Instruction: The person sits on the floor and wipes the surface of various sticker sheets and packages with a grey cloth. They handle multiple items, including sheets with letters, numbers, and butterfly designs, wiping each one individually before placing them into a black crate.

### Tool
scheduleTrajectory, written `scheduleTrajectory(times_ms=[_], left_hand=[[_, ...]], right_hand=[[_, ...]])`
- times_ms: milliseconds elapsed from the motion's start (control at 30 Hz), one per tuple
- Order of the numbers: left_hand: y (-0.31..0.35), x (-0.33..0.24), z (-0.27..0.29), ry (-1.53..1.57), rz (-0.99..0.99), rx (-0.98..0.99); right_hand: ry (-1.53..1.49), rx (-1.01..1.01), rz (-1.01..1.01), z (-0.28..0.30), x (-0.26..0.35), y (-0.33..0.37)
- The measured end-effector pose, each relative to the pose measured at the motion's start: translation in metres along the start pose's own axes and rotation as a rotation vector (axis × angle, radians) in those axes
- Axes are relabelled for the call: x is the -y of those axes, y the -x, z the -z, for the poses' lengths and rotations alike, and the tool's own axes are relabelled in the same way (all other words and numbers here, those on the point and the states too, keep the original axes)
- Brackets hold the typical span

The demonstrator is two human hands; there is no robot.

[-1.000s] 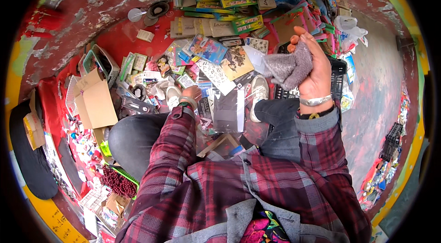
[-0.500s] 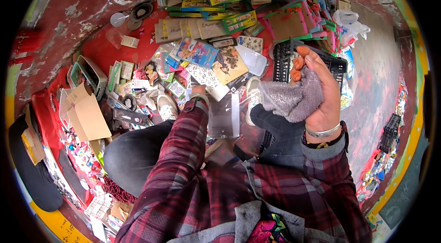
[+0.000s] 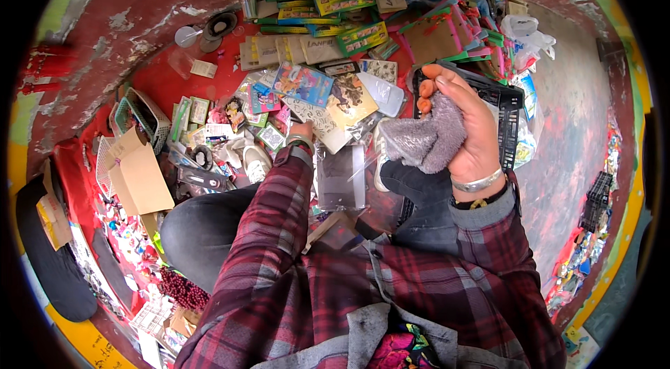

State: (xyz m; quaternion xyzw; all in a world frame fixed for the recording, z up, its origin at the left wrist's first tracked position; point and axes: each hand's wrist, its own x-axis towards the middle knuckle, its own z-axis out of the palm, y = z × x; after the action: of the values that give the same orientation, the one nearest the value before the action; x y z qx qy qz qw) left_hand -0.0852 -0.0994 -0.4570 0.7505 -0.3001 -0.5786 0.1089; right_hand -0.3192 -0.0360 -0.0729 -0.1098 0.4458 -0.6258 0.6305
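My right hand, with a bracelet at its wrist, is raised on the right and closed round a grey fuzzy cloth. Its fingertips curl above the cloth, over a black plastic crate. My left hand reaches down among the packets, at the edge of a white sheet with black characters. The sleeve and wrist hide most of its fingers, so their grip does not show. Close by lie a tan picture card, a blue illustrated packet and a clear plastic sleeve between my feet.
Stacks of green and yellow boxes stand at the back, with pink and green-edged boards to their right. Plastic baskets and an open cardboard box sit at the left. A white plastic bag lies far right.
My right hand has shifted left and slightly up with the grey cloth. My left hand has moved a little farther forward, at the white sheet's edge.
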Motion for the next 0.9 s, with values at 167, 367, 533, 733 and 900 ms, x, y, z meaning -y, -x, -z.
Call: scheduleTrajectory(times_ms=[167, 367, 533, 733, 900], left_hand=[[-0.003, 0.019, 0.064, -0.135, -0.015, -0.032], [-0.003, 0.021, 0.123, -1.124, -0.162, -0.32], [-0.005, 0.003, 0.179, -1.228, -0.343, -0.279], [0.035, -0.032, 0.242, -0.951, -0.659, -0.316], [0.171, -0.104, 0.223, -0.489, -0.499, -0.213]], right_hand=[[0.001, 0.061, 0.022, 0.004, -0.005, -0.004], [0.019, 0.11, 0.107, 0.001, -0.007, -0.004], [0.024, 0.135, 0.121, 0.0, -0.007, -0.005], [0.011, 0.145, 0.141, 0.002, -0.009, -0.006], [0.044, 0.111, 0.158, 0.008, -0.01, -0.009]])
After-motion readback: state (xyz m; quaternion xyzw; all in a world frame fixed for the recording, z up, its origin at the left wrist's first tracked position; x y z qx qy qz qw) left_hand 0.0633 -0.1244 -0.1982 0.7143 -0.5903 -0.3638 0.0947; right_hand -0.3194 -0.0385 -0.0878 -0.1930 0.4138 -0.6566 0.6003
